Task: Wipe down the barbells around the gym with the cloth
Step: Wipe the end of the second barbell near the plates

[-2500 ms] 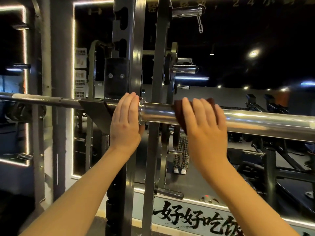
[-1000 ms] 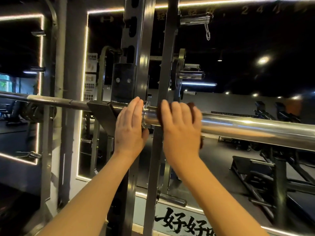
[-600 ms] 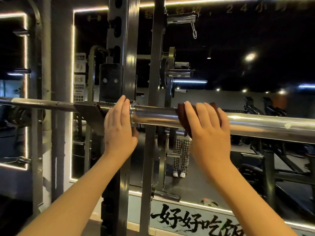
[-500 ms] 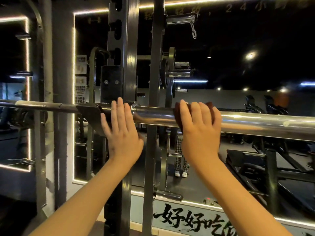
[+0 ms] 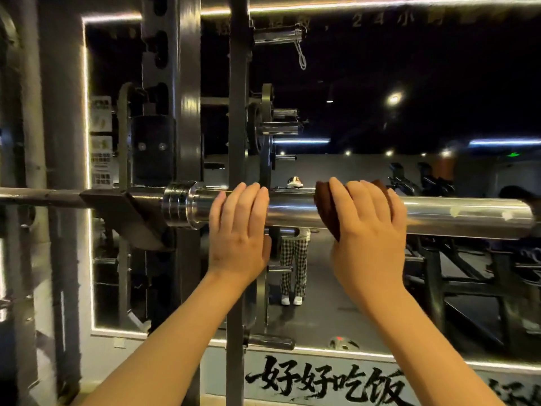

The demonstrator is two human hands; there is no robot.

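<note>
A chrome barbell (image 5: 456,216) lies level across the view at chest height, resting in a black rack hook (image 5: 128,213) on the left. Its thick sleeve runs from the ribbed collar (image 5: 183,205) out to the right edge. My left hand (image 5: 238,227) grips the sleeve just right of the collar, fingers curled over the top. My right hand (image 5: 370,230) holds a dark brown cloth (image 5: 326,208) wrapped over the sleeve further right, fingers curled over it. Most of the cloth is hidden under that hand.
Two steel rack uprights (image 5: 187,98) stand right behind the bar, with plate pegs (image 5: 278,127) sticking out. A lit mirror (image 5: 409,112) behind shows benches and a person's checked trousers (image 5: 294,265). A thin bar shaft (image 5: 38,196) runs off left.
My left hand has moved from the hook onto the sleeve right of the collar and closed over it. The right hand with the cloth has slid back and forth along the sleeve.
</note>
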